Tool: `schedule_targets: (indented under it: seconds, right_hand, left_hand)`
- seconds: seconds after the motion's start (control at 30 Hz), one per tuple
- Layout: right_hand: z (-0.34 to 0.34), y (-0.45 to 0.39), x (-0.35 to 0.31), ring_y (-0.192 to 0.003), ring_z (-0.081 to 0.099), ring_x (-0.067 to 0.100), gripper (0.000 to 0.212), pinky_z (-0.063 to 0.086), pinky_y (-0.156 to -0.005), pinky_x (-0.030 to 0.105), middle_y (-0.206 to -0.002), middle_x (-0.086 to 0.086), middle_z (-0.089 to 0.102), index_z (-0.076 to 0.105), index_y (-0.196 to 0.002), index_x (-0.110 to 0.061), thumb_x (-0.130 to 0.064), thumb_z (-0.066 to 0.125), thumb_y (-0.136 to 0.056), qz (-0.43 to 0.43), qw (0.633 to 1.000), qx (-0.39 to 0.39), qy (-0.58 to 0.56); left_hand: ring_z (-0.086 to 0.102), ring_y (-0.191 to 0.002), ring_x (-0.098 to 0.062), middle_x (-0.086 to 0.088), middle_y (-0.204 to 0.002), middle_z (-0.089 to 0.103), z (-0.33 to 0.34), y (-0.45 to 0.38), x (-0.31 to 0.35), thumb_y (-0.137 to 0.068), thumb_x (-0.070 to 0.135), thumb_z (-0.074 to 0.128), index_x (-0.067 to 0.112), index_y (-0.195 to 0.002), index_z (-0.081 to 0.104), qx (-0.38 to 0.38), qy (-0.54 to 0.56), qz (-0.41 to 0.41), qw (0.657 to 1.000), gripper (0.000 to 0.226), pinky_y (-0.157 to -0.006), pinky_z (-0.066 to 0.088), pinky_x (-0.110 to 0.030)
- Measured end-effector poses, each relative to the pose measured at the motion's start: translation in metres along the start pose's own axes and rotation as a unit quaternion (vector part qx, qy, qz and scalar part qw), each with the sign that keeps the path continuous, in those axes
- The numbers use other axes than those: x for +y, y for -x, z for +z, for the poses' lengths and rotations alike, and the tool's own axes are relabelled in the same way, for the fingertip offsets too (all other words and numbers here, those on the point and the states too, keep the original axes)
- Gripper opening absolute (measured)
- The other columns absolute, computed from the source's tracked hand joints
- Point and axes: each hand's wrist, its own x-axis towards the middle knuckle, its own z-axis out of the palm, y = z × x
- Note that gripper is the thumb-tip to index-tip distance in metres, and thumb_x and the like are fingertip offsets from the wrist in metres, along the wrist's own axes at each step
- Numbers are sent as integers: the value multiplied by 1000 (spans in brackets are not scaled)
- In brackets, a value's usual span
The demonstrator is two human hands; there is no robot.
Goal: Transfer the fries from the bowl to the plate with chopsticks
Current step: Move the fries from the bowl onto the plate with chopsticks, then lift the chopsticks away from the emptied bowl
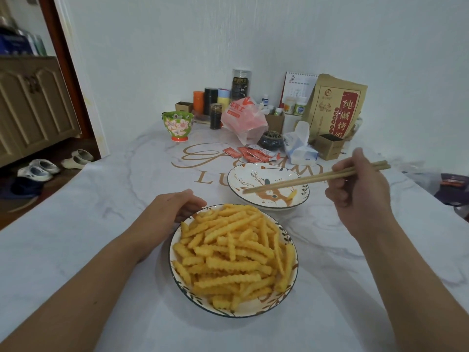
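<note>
A white patterned bowl [291, 283] heaped with crinkle-cut fries [233, 252] sits on the marble table in front of me. My left hand [175, 209] grips its far left rim. Behind it, to the right, stands a white patterned plate [238, 174] holding one fry [292, 194]. My right hand [360, 189] holds a pair of wooden chopsticks [304, 179]. Their tips hang over the plate's left side with nothing between them.
Red sauce packets [250, 153] lie just behind the plate. Further back are a flowered cup [178, 125], a plastic bag [245, 120], a tissue pack [300, 146], jars, small boxes and a brown paper bag [335, 107] against the wall. The table's left edge drops to a floor with shoes.
</note>
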Motion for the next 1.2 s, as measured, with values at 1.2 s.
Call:
schedule_targets:
  seconds: [1.2]
  right_hand:
    - [-8,-8,-2,-44,38,12,46,25,-42,24,-52,3,48,62,-64,-8,-23,45,-104,-47,991,128,-1]
  left_hand:
    - [73,-105,-24,-1,-102,81,0,-1,-1,-109,38,39,17,-102,81,-3,-4,2,1000,48,-109,49,-50]
